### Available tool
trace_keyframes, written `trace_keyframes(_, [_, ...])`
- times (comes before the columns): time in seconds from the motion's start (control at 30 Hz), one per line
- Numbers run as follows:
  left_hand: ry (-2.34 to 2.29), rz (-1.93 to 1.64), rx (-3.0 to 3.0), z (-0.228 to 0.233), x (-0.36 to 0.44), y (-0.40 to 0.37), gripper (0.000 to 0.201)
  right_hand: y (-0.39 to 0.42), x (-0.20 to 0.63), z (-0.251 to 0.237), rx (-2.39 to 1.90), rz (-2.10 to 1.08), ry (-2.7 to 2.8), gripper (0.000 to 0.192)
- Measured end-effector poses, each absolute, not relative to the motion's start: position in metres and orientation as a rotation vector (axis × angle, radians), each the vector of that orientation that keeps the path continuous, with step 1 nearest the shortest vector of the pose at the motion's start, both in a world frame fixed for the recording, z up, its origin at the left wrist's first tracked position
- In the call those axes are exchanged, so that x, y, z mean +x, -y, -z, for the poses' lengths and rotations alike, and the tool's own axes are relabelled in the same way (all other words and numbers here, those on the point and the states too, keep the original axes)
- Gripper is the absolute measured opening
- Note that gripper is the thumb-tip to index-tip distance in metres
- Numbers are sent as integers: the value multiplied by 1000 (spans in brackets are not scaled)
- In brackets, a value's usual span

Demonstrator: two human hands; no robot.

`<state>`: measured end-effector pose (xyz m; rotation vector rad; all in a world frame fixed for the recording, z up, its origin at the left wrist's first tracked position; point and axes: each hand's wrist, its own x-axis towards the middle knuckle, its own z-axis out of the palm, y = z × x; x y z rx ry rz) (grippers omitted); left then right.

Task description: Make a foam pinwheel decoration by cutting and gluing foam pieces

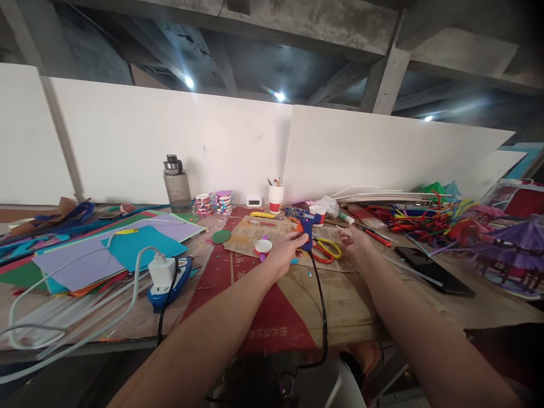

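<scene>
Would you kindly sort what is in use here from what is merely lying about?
In use: blue glue gun in left hand; its black cord; right hand beside the scissors.

Lying about: water bottle, paper sheets, phone, pipe cleaners, white charger.

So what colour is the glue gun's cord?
Black: the hot glue gun in the left hand trails a black cord, head view.

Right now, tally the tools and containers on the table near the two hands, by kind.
Glue gun, held in the left hand: 1
Scissors, by the right hand: 1
Paper cups: 2
Water bottle: 1
Phone: 1
Total: 6
</scene>
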<state>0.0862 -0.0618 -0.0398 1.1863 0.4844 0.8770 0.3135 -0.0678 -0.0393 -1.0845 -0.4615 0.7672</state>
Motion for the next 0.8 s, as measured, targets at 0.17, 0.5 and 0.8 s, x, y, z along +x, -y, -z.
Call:
trace_keyframes(0.17, [-509, -908, 1170, 35, 85, 62, 39, 75, 277, 24, -1159, -944, 498, 25])
trace_keyframes(0.5, [-621, -1026, 1465, 32, 78, 47, 24, 74, 212, 16, -984, -1267, 1034, 25])
trace_keyframes(0.8, [-928, -834, 1910, 10, 58, 37, 33, 73, 225, 13, -842, -1135, 766, 14])
